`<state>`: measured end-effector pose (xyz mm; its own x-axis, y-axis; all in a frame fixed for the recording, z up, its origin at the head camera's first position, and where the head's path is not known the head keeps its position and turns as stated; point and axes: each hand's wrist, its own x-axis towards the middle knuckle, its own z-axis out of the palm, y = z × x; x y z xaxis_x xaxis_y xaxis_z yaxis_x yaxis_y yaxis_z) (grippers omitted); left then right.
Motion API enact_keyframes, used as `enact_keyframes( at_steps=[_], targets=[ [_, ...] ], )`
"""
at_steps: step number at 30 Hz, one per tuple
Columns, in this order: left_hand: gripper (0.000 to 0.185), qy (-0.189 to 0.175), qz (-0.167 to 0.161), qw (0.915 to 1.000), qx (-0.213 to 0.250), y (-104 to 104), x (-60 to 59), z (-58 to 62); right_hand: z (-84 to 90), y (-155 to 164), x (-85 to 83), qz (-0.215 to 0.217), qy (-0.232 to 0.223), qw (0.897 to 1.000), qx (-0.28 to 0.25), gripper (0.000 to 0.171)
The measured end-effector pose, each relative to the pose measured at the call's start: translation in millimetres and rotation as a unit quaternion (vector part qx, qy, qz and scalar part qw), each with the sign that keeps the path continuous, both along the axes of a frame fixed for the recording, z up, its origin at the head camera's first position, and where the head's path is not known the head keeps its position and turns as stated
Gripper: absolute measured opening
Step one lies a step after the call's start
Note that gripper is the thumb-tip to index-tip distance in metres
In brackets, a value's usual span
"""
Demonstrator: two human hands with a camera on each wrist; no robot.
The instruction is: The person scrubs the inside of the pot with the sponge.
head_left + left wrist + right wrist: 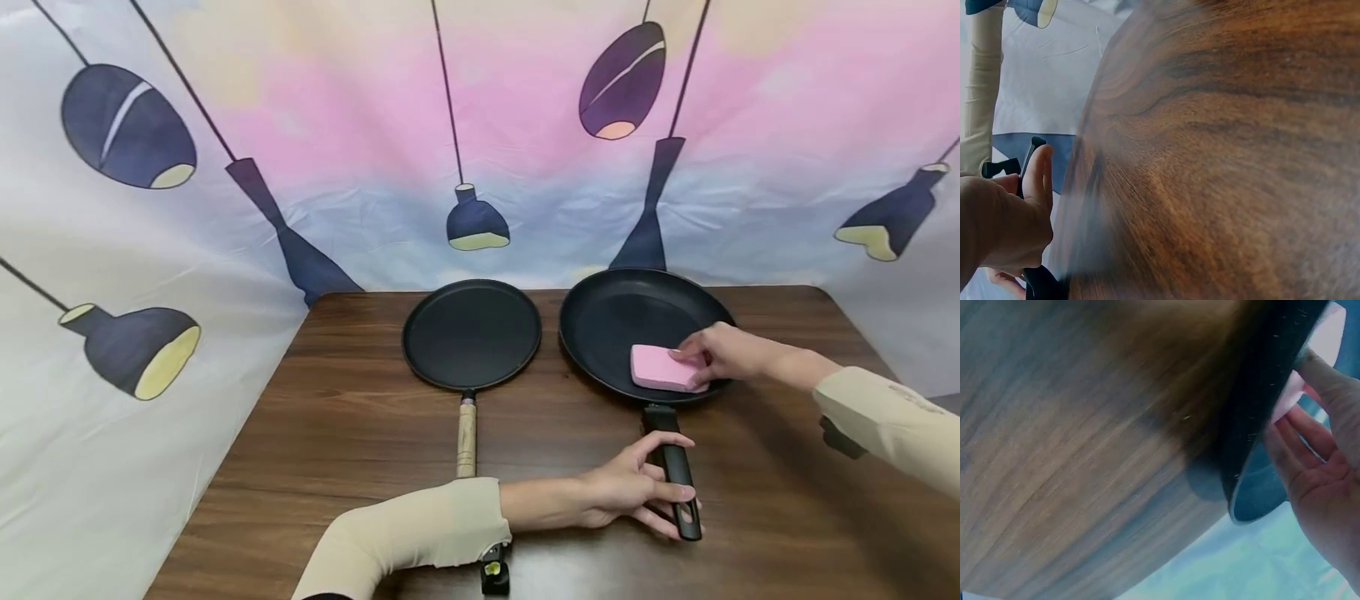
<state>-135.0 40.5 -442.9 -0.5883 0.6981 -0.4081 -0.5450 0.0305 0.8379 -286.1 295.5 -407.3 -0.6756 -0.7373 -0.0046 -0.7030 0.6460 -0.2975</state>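
Note:
My left hand [626, 490] grips the black handle [677, 468] of a deep frying pan [618, 312] at the right of the table, in the head view. Inside that pan my right hand [726, 350] holds a pink sponge [658, 367] against the near right part of the surface, thumb on top. From the left wrist, the left hand [1013, 219] shows at the left edge, fingers around the dark handle. In the right wrist view, fingers and thumb of the right hand [1329, 465] pinch the sponge [1327, 337] behind the pan's dark wall [1263, 381].
A flat black griddle pan [471, 333] with a wooden handle [467, 437] lies left of the frying pan, its handle end hidden by the left sleeve [427, 521]. Both pans rest on a brown wooden table [337, 442]. Behind hangs a cloth [360, 150] printed with lamps.

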Motion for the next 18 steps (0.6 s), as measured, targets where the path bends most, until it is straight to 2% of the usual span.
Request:
enact_keyframes(
  at_steps=[3, 4, 9, 11, 13, 18],
  targets=[
    [0.053, 0.005, -0.007, 1.0, 0.001, 2, -0.1, 0.8, -0.8, 4, -3.1, -0.02, 0.014, 1.0, 0.006, 0.05],
    [0.054, 0.008, -0.004, 1.0, 0.0, 0, -0.6, 1.7, -0.2, 0, -10.4, -0.031, 0.013, 0.999, 0.009, 0.045],
    [0.054, 0.011, 0.005, 0.9999, 0.0, -2, 1.2, 3.4, 2.2, 1, -43.4, -0.134, -0.014, 0.99, 0.039, 0.005],
    [0.054, 0.012, 0.008, 0.9999, -0.002, -1, 2.8, 3.1, 2.5, 2, -48.8, -0.156, -0.008, 0.986, 0.057, 0.013],
    [0.054, 0.014, 0.01, 0.9998, -0.005, -1, 3.7, 2.5, 4.2, 1, -47.1, -0.163, 0.001, 0.984, 0.071, 0.017],
    [0.054, 0.015, 0.013, 0.9998, -0.01, -1, 4.2, 3.1, 14.1, 3, -28.4, -0.137, 0.034, 0.983, 0.118, 0.016]
  ],
)
